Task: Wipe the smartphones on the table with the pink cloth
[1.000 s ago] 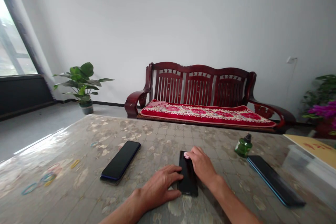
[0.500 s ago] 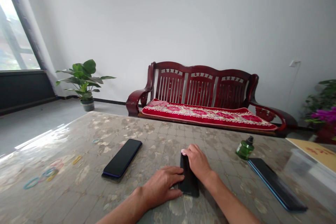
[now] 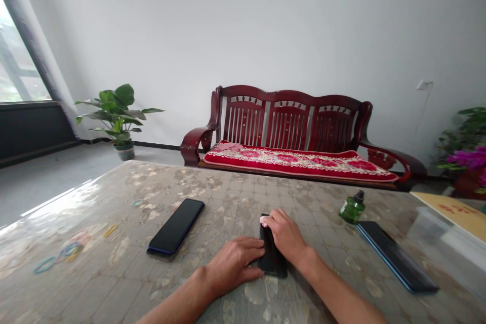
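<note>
A black smartphone [image 3: 272, 258] lies on the patterned tablecloth in front of me. My left hand [image 3: 239, 261] rests at its left side, fingers stretched out and thumb apart, with the fingertips touching the phone's edge. Bent over the phone's far end is my right hand [image 3: 283, 233], its fingers closed on a small pale pink wad [image 3: 264, 220] pressed against the screen. Whether the wad is cloth or tissue I cannot tell. Part of the phone's right side is hidden by the right hand.
Another dark phone [image 3: 176, 227] lies to the left, and a blue-edged phone [image 3: 397, 257] to the right. Behind the latter stands a green pump bottle [image 3: 353, 207]. Rubber bands [image 3: 63, 255] lie far left. A clear plastic box [image 3: 436, 238] is at right, beside a yellow-topped item [image 3: 451, 210].
The view has tilted slightly downward in the picture's content shifting up. My right hand and the pink wad stay at the phone's far end; the left hand keeps its place at the edge.
</note>
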### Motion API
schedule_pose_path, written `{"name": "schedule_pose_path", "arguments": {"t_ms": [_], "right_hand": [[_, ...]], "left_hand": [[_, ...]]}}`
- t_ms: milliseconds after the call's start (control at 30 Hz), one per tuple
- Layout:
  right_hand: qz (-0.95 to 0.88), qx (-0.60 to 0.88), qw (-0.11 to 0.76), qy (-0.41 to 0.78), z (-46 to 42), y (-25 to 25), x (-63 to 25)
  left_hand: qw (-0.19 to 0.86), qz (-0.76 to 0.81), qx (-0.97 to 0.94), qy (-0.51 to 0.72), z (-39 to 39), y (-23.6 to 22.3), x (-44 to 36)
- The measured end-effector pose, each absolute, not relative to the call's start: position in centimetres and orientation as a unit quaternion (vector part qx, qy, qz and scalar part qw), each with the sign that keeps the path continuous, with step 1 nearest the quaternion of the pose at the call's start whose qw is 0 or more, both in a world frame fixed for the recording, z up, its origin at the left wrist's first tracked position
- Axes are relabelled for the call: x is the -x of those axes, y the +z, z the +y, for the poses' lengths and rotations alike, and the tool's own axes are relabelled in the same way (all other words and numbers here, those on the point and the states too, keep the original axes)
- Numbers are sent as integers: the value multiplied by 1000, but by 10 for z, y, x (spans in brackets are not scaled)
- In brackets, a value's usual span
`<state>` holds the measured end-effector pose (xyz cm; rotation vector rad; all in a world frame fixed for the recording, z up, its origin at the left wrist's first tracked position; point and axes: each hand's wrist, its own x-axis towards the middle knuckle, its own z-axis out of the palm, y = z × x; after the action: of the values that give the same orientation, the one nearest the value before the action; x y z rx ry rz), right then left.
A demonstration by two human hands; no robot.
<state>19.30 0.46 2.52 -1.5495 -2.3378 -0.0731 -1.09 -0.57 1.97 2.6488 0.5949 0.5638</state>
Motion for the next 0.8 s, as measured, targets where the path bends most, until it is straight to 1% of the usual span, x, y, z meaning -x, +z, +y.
{"name": "schedule_pose_path", "arguments": {"t_ms": [167,433,633,800], "right_hand": [[-801,572,173,-29,24,25,-192],[-846,500,184,2,-23,26,-198],[-814,552,178,-26,13,25,-211],[-804,558,204,-21,21,22,-209]], "left_hand": [[177,218,-939,200,-5,16,11],[172,219,-940,199,-6,17,10],[153,243,-936,202,-3,12,10],[125,275,-933,194,-3,9,8]]}}
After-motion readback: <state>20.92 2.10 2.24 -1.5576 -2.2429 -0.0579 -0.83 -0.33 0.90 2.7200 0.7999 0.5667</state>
